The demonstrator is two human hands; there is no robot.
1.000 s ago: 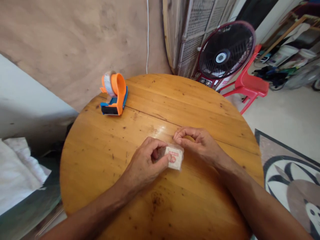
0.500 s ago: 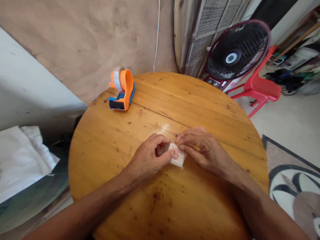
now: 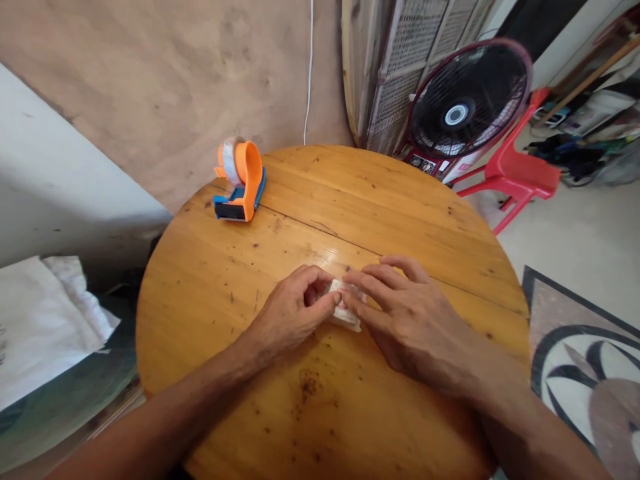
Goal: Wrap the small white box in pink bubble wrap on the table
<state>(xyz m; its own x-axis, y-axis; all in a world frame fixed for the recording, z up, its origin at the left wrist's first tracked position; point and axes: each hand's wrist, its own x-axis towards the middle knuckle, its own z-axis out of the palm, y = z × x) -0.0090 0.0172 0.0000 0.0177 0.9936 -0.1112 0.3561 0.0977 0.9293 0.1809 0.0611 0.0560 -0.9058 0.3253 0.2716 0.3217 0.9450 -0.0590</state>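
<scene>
A small white box-like packet (image 3: 346, 319) with faint pink print lies on the round wooden table (image 3: 300, 373), between my hands. My left hand (image 3: 295, 303) pinches its left side, thumb on top and fingers curled behind. Over the packet's right side reaches my right hand (image 3: 405, 310), its fingers spread and the thumb and index fingertips touching the top. The fingers cover much of the packet, so its far side is hidden.
An orange and blue tape dispenser (image 3: 243, 183) with a roll of tape stands at the table's far left. Beyond the right edge are a fan (image 3: 456, 115) and a red plastic chair (image 3: 525, 173). White sacks (image 3: 45, 320) lie at left.
My right hand has opened from a pinch, its fingers spreading over the packet. The packet is tilted differently and more covered. My left hand keeps its grip.
</scene>
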